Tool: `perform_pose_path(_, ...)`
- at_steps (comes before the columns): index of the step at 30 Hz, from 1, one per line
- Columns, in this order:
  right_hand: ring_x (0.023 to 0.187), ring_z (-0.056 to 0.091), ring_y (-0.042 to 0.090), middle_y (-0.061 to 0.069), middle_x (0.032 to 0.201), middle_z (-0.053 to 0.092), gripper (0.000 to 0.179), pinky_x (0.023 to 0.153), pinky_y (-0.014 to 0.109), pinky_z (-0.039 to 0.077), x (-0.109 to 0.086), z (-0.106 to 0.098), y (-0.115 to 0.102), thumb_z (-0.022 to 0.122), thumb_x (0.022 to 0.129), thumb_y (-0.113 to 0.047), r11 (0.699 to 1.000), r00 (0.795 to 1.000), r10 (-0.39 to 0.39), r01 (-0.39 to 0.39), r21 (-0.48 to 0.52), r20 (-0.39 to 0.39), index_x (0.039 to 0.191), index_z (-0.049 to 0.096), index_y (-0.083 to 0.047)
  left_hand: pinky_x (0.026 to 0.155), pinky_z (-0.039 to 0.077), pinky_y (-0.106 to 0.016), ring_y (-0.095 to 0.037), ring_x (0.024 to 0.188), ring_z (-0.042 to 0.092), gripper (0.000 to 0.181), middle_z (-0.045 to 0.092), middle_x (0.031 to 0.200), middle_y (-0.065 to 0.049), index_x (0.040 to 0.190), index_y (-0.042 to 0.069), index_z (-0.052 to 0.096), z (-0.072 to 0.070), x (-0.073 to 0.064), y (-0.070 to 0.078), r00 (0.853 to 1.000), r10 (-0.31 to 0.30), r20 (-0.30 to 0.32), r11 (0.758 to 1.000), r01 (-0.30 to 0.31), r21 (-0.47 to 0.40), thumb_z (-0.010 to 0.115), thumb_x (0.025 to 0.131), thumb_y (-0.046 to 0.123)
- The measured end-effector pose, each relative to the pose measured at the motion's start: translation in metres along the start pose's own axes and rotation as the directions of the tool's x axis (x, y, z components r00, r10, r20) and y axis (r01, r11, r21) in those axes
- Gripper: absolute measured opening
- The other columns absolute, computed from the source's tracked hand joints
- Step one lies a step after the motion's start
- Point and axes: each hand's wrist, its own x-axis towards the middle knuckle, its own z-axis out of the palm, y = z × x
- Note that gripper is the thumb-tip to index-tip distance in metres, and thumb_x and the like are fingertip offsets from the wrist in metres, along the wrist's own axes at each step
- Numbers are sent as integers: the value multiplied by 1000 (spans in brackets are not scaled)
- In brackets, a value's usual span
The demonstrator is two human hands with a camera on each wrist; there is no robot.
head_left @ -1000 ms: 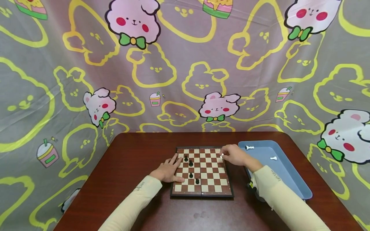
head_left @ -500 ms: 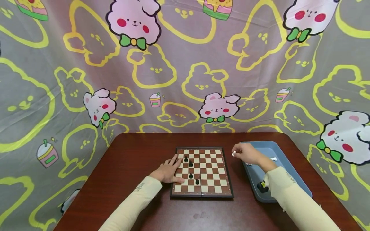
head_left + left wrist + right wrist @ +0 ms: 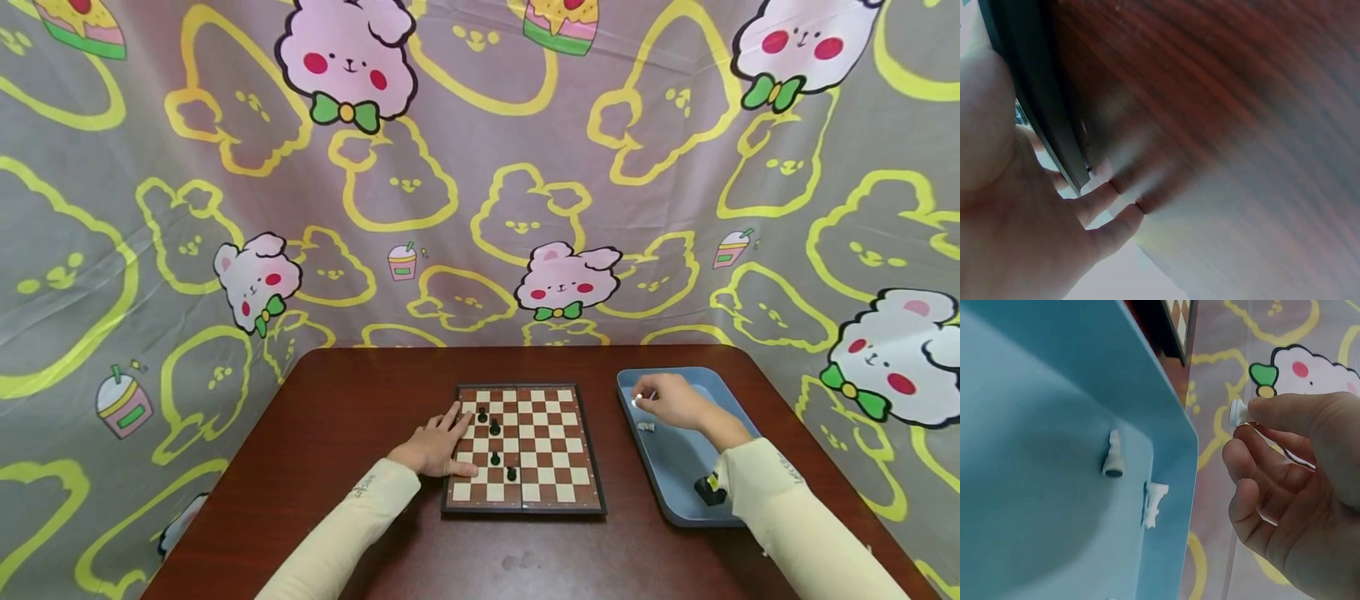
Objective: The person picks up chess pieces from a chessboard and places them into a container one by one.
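My left hand rests on the left edge of the chessboard, fingers spread and straight, thumb lying over the squares. In the left wrist view, its fingertips reach past the dark board rim onto the wooden tabletop. Several black chess pieces stand on the board's left half. Over the back left of the blue tray, my right hand pinches a white chess piece between thumb and fingers; only its base shows. Two white chess pieces lie in the tray, one a knight-like piece by the wall, the other a slimmer piece.
The brown table carries the board in the middle and the tray at its right. A patterned cloth hangs behind and along both sides. A dark wrist device hangs under the right sleeve.
My right hand, with the white chess piece, has moved right from the board's far right corner, across the gap, to over the tray. The left hand and black pieces stay put.
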Motion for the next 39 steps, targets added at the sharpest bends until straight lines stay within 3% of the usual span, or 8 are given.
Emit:
perform_pose_path(22, 75, 59, 16, 1, 84, 64, 14, 62, 35, 47, -20, -12, 28, 63, 89, -10, 999, 999, 48, -47, -22, 16, 98, 68, -1, 99, 32, -57, -41, 135, 24, 103, -1, 158, -12, 154, 18, 11, 3, 2, -3, 1000, 11, -7, 1000, -11, -3, 54, 78, 72)
perform_pose_path(33, 75, 59, 15, 1, 86, 64, 16, 62, 34, 47, -22, -14, 26, 63, 88, -9, 999, 999, 50, -49, -23, 15, 100, 68, 0, 99, 32, -57, -42, 136, 23, 103, -2, 158, -12, 154, 18, 11, 3, 2, -3, 1000, 4, -6, 1000, -4, -15, 55, 78, 71)
perform_pose_path(39, 70, 57, 13, 1, 84, 64, 17, 59, 33, 47, -19, -11, 14, 63, 88, -9, 999, 998, 51, -50, -13, 26, 101, 68, 1, 100, 31, -57, -41, 136, 24, 102, -1, 158, -12, 154, 18, 11, 2, 0, -1, 1000, 0, 0, 1000, 0, -13, 55, 78, 70)
